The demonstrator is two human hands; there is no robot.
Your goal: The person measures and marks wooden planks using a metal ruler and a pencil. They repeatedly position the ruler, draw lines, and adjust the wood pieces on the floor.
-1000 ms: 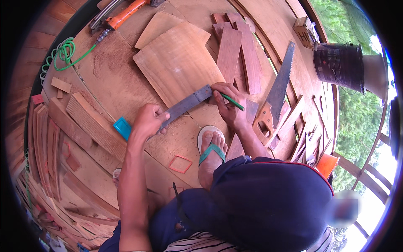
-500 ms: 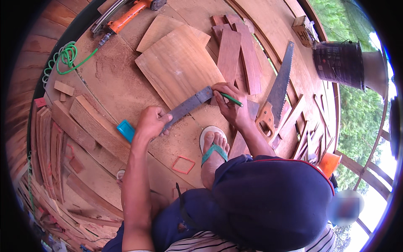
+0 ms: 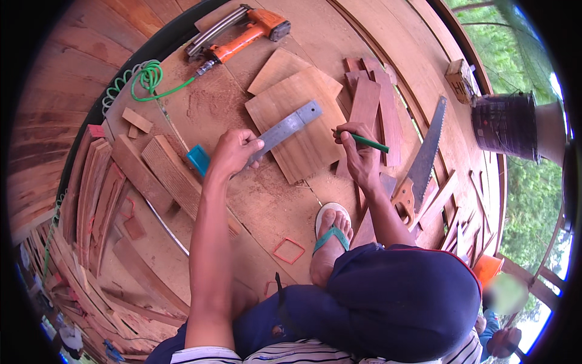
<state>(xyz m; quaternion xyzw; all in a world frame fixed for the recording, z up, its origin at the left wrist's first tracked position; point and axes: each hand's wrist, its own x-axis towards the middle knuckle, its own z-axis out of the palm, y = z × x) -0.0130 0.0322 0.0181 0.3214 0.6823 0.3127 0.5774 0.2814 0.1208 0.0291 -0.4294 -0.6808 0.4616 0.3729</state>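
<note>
My left hand point(image 3: 238, 153) grips a try square near its corner. The grey metal blade point(image 3: 285, 129) slants up and right over a square wooden panel point(image 3: 297, 155); whether it touches the wood I cannot tell. Its teal handle point(image 3: 198, 159) sticks out on the left of the hand. In my right hand point(image 3: 362, 159) is a green pencil point(image 3: 371, 143), held between thumb and fingers near the panel's right edge, apart from the square. A second panel point(image 3: 279, 67) lies partly under the first one.
An orange nail gun point(image 3: 245, 42) with a coiled green hose point(image 3: 148, 79) lies at upper left. Reddish planks point(image 3: 388, 115) and a handsaw point(image 3: 427, 151) are on the right, beyond them a dark bucket point(image 3: 506, 126). Boards point(image 3: 100, 206) pile at left. My sandalled foot point(image 3: 333, 233) stands near the panel.
My right hand has let go of the blade's far end and keeps the pencil. My left hand has carried the square up over the panel. The whole view has shifted.
</note>
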